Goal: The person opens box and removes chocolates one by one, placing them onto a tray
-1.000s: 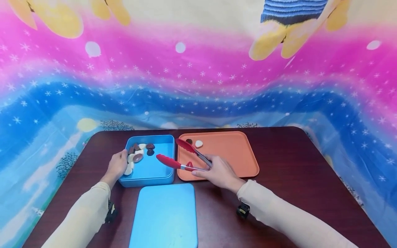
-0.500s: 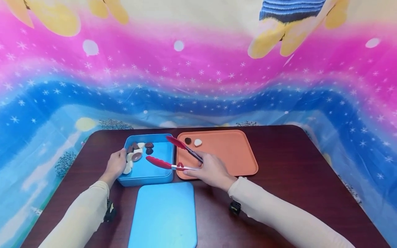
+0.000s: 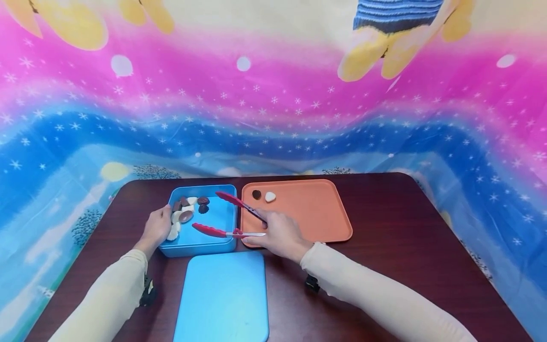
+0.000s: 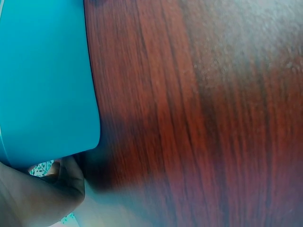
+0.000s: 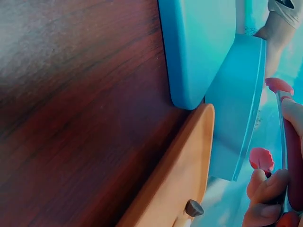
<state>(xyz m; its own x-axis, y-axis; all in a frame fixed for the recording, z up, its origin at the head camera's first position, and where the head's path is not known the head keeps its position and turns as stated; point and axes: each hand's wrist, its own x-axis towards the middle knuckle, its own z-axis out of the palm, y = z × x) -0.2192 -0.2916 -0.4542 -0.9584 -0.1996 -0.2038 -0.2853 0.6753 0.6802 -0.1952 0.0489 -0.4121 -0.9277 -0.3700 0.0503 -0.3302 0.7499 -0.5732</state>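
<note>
My right hand [image 3: 279, 235] holds red-tipped tongs [image 3: 209, 230]. Their arms are spread wide over the blue box [image 3: 198, 249], with nothing between the red tips. At the box's left wall, my left hand [image 3: 157, 227] grips the side; in the left wrist view its fingers are partly hidden by the box. Several chocolate-like pieces lie along the left and back inside, among them a brown oval [image 3: 185, 216], a dark round one [image 3: 203, 208] and white ones [image 3: 174, 232]. On the orange tray [image 3: 307, 209] sit a dark piece [image 3: 256, 194] and a white heart-shaped piece [image 3: 270, 196].
A light blue lid [image 3: 222, 299] lies flat in front of the box. The tray stands close against the box's right side. All rest on a dark wooden table [image 3: 393, 223], with a patterned cloth [image 3: 273, 104] hanging behind and at the sides.
My right hand has moved left with the spread tongs, from above the tray's left edge to over the box. My left hand stays at the box wall.
</note>
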